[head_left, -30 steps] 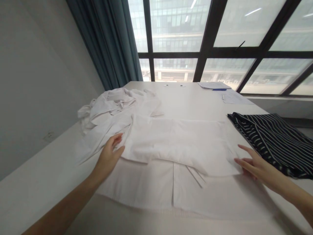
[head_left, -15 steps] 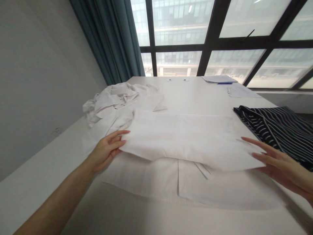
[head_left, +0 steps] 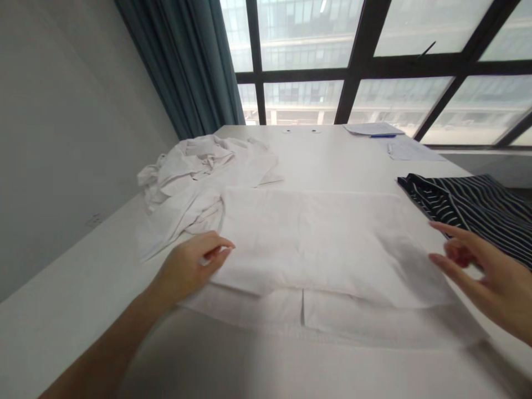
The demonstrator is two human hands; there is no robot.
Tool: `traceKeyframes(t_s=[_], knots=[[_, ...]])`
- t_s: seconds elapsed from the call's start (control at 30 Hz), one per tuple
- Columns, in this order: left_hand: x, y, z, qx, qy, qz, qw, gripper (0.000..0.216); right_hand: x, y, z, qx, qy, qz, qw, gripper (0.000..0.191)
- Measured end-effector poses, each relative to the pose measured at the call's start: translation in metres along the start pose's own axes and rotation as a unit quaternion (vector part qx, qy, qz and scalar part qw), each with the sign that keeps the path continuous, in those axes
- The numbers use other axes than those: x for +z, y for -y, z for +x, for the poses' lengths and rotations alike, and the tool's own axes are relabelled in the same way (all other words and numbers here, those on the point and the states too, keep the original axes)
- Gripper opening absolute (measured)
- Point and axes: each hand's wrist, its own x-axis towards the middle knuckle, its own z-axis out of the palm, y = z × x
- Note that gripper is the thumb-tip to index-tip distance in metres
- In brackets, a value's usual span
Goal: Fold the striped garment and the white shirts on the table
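A folded white garment point(head_left: 324, 244) lies flat at the middle of the white table point(head_left: 62, 310), its upper layer doubled over a lower one with a slit at the near hem. The left hand point(head_left: 193, 269) rests at its left edge, fingers curled and pinching the upper layer's corner. The right hand point(head_left: 488, 271) sits at the right edge, fingers spread open; whether they touch the cloth I cannot tell. A crumpled white garment point(head_left: 199, 166) lies far left, a black-and-white striped garment point(head_left: 469, 205) on the right. Papers point(head_left: 374, 129) and a blue pen point(head_left: 382, 136) lie far off, any writing too small to read.
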Motion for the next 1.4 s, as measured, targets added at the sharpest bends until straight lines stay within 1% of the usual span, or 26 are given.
traceKeyframes(t_s=[0.03, 0.07, 0.1, 0.13, 0.17, 0.23, 0.33, 0.47, 0.53, 0.6, 0.67, 0.7, 0.77, 0.83, 0.87, 0.9, 0.93, 1.0, 1.07, 1.13, 1.2, 1.27, 1.33, 1.4], knots=[[0.006, -0.009, -0.003, 0.073, -0.01, 0.001, 0.997, 0.029, 0.001, 0.014, -0.002, -0.054, -0.002, 0.013, 0.998, 0.048], [0.012, -0.017, -0.006, 0.14, -0.014, 0.005, 0.99, 0.027, 0.004, 0.029, -0.004, -0.11, 0.01, 0.023, 0.994, 0.042], [0.019, -0.025, -0.008, 0.194, -0.011, 0.017, 0.981, 0.027, 0.008, 0.044, -0.007, -0.169, 0.035, 0.028, 0.985, 0.041], [0.027, -0.033, -0.011, 0.234, -0.009, 0.033, 0.972, 0.03, 0.014, 0.057, -0.01, -0.213, 0.056, 0.026, 0.975, 0.041], [0.034, -0.039, -0.013, 0.259, -0.01, 0.052, 0.965, 0.033, 0.02, 0.069, -0.013, -0.252, 0.071, 0.018, 0.965, 0.041], [0.045, -0.046, -0.016, 0.284, -0.027, 0.093, 0.954, 0.033, 0.032, 0.084, -0.018, -0.3, 0.071, -0.013, 0.951, 0.033], [0.05, -0.048, -0.017, 0.316, -0.053, 0.121, 0.939, 0.026, 0.041, 0.089, -0.021, -0.348, 0.026, -0.061, 0.935, 0.021], [0.037, -0.039, -0.014, 0.342, -0.075, 0.1, 0.931, 0.024, 0.033, 0.089, -0.021, -0.39, -0.045, -0.064, 0.917, 0.023], [0.029, -0.034, -0.013, 0.356, -0.072, 0.096, 0.927, 0.024, 0.028, 0.092, -0.021, -0.409, -0.063, -0.041, 0.909, 0.021], [0.024, -0.031, -0.013, 0.378, -0.047, 0.092, 0.92, 0.023, 0.026, 0.096, -0.023, -0.434, -0.046, -0.009, 0.9, 0.02], [0.023, -0.03, -0.013, 0.387, -0.003, 0.078, 0.919, 0.022, 0.026, 0.098, -0.024, -0.437, 0.003, 0.028, 0.899, 0.025], [0.023, -0.03, -0.013, 0.381, 0.026, 0.068, 0.922, 0.021, 0.027, 0.099, -0.025, -0.424, 0.04, 0.05, 0.903, 0.026], [0.024, -0.03, -0.013, 0.347, 0.088, 0.037, 0.933, 0.016, 0.028, 0.097, -0.024, -0.376, 0.135, 0.109, 0.91, 0.026], [0.025, -0.029, -0.012, 0.31, 0.139, -0.01, 0.941, 0.013, 0.027, 0.092, -0.022, -0.298, 0.212, 0.171, 0.915, 0.028], [0.025, -0.027, -0.011, 0.296, 0.152, -0.035, 0.942, 0.015, 0.026, 0.087, -0.019, -0.243, 0.228, 0.19, 0.924, 0.032], [0.025, -0.023, -0.009, 0.28, 0.151, -0.054, 0.947, 0.016, 0.025, 0.081, -0.016, -0.178, 0.225, 0.196, 0.938, 0.034], [0.025, -0.019, -0.008, 0.256, 0.136, -0.059, 0.955, 0.017, 0.024, 0.074, -0.012, -0.108, 0.2, 0.188, 0.956, 0.036], [0.025, -0.007, -0.004, 0.176, 0.071, -0.03, 0.981, 0.02, 0.024, 0.055, -0.002, 0.021, 0.128, 0.138, 0.982, 0.036], [0.026, 0.007, 0.001, 0.068, -0.006, 0.017, 0.998, 0.021, 0.026, 0.034, 0.008, 0.1, 0.069, 0.074, 0.99, 0.036], [0.027, 0.021, 0.004, -0.025, -0.056, 0.034, 0.998, 0.023, 0.03, 0.013, 0.016, 0.141, 0.04, 0.028, 0.989, 0.039], [0.028, 0.03, 0.007, -0.091, -0.078, 0.013, 0.993, 0.028, 0.035, -0.003, 0.021, 0.178, 0.038, 0.013, 0.983, 0.046], [0.03, 0.035, 0.009, -0.144, -0.077, -0.027, 0.986, 0.036, 0.038, -0.011, 0.023, 0.218, 0.059, 0.014, 0.974, 0.051], [0.03, 0.037, 0.01, -0.19, -0.066, -0.069, 0.977, 0.042, 0.039, -0.013, 0.024, 0.248, 0.075, 0.017, 0.966, 0.052], [0.03, 0.038, 0.01, -0.227, -0.054, -0.108, 0.966, 0.048, 0.037, -0.012, 0.024, 0.256, 0.073, 0.016, 0.964, 0.053]])
